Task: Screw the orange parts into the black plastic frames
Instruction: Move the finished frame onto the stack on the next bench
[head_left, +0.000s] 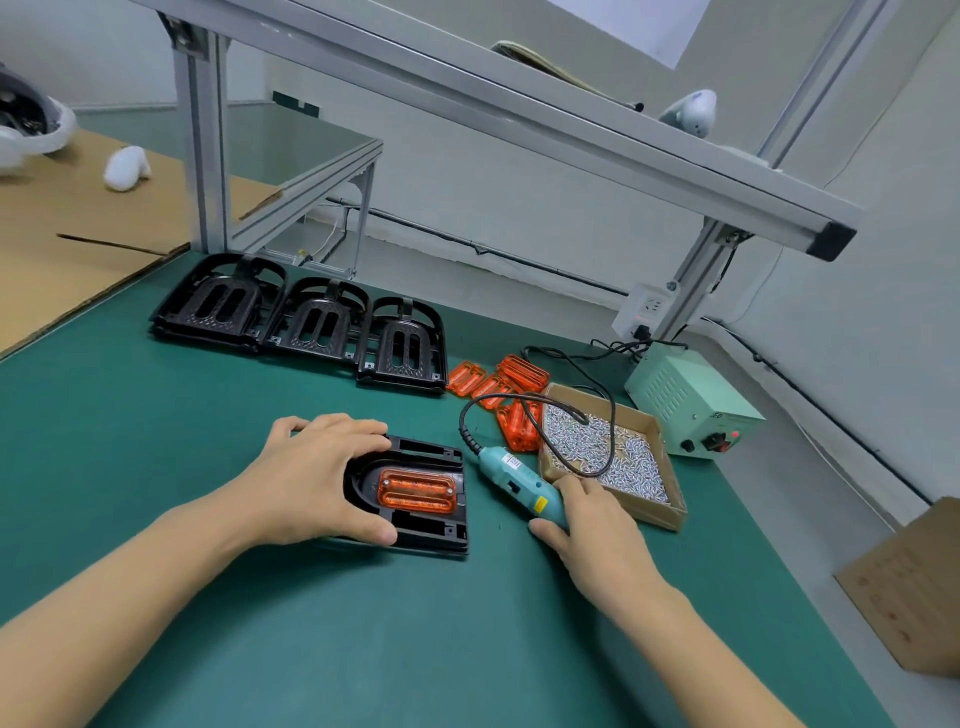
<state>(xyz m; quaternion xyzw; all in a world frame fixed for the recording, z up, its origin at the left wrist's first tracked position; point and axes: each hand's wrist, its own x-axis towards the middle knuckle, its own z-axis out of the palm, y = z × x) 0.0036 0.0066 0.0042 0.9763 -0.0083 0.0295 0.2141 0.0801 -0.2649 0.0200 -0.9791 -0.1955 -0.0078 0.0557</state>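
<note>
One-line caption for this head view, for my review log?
Left hand steadies a black frame holding an orange part; right hand grips the electric screwdriver beside a box of screws.

bare forearms, left hand (311, 480), right hand (597, 525), no sleeves

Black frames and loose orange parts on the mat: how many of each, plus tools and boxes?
Black frame under the left hand, orange part fitted: 1
Black frame stacks: 3
Loose orange parts: about 5, overlapping
Electric screwdriver: 1
Screw box: 1
Total: about 11
</note>
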